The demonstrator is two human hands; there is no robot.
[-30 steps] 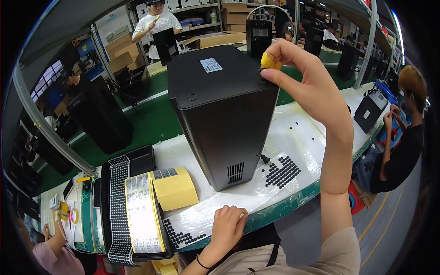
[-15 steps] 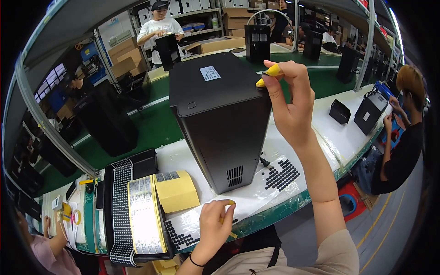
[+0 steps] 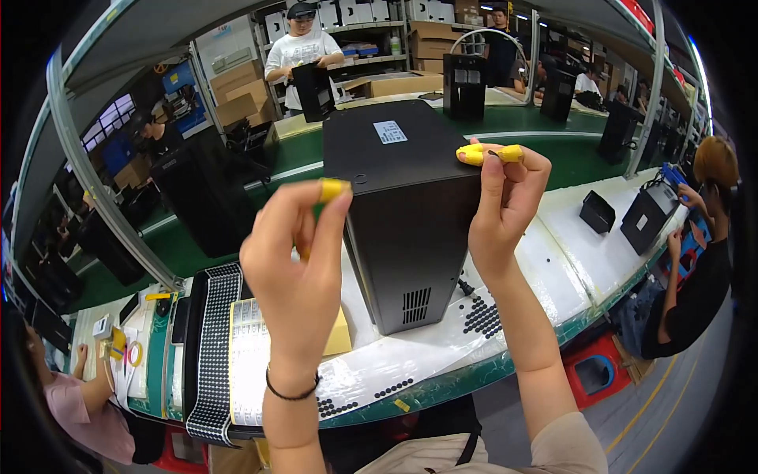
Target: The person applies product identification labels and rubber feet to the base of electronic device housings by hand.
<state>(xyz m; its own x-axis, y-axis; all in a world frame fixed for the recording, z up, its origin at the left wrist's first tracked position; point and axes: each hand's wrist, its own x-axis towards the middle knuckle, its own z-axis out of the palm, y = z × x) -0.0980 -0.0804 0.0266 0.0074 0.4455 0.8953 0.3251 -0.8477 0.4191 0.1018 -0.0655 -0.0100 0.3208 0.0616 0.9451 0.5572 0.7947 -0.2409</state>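
Observation:
A tall black case [image 3: 410, 229] stands upright on the bench, with a vent grille low on its near face and a pale label [image 3: 388, 133] on top. My left hand [image 3: 296, 253] is at the top's near left corner, thumb and forefinger pinched; anything between them is hidden. There is a faint round mark [image 3: 360, 179] beside those fingertips. At the near right corner, my right hand [image 3: 509, 201] pinches a small black pad [image 3: 493, 153] between thumb and finger. Yellow covers wrap fingertips on both hands. Small round black pads [image 3: 482, 317] lie on a clear sheet right of the case.
More black pads [image 3: 393, 389] lie along the front edge. A label roll [image 3: 246, 355] and a strip of dotted sheet [image 3: 215, 355] sit left in a black tray. A black bin-like part [image 3: 598, 212] stands right. Co-workers are at both sides and across the green conveyor [image 3: 276, 186].
My left hand has risen from the pads at the bench front to the case's top left corner. My right hand has drawn its fingers together near the right corner. The view has shifted slightly.

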